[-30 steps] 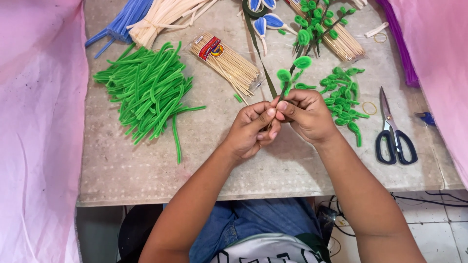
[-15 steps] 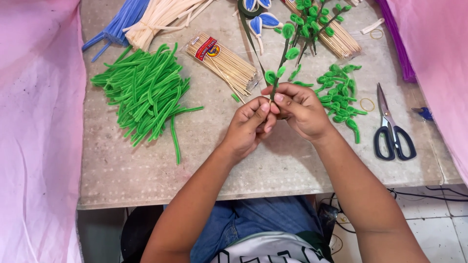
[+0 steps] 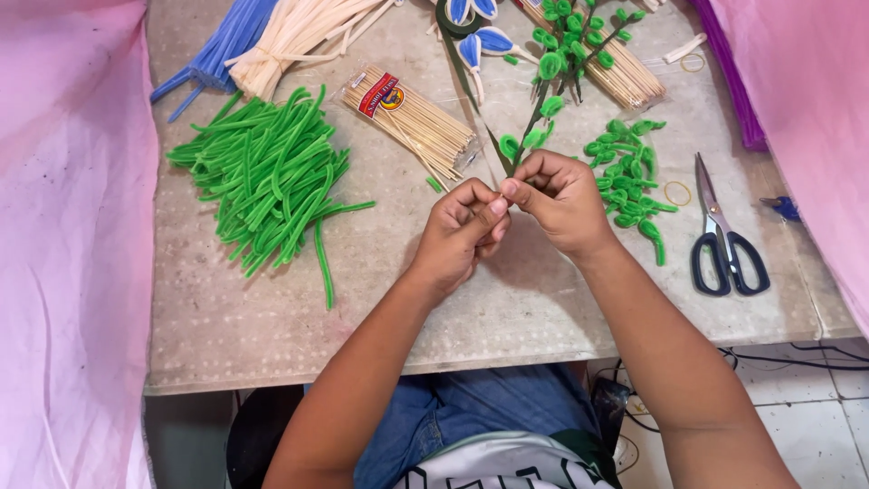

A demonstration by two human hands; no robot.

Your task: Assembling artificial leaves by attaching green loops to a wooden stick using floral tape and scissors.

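Left grip: left hand (image 3: 460,234) closed, fingertips pinching the lower end of the green leafed stem (image 3: 532,136), thumb pressed against the right thumb.
Right grip: right hand (image 3: 561,197) closed on the same stem, just right of the left hand; the two hands touch at the fingertips.
Stem position: held above the worktop (image 3: 507,308) at scene centre, tilted up and away to the far right; small curled green leaves sit along its length.
Stem far end: overlaps a cluster of similar leafed stems (image 3: 572,34) lying at the far edge.
Right of hands: heap of curled green leaf pieces (image 3: 625,172), just beside the right hand.
Further right: yellow rubber band (image 3: 676,192), then scissors (image 3: 720,243) with dark blue handles, blades pointing far.
Far of left hand: clear packet of wooden skewers (image 3: 412,113), near the hands but apart.
Second skewer bundle (image 3: 625,77): far right, partly under the leafed stems.
Left: large pile of green pipe cleaners (image 3: 267,177), well apart from the hands.
Far left: cream pipe cleaner bundle (image 3: 303,32) beside blue pipe cleaner bundle (image 3: 222,45).
Far centre: blue-and-white petals (image 3: 480,41).
Sides: pink cloth (image 3: 63,244) on both the left and right edges.
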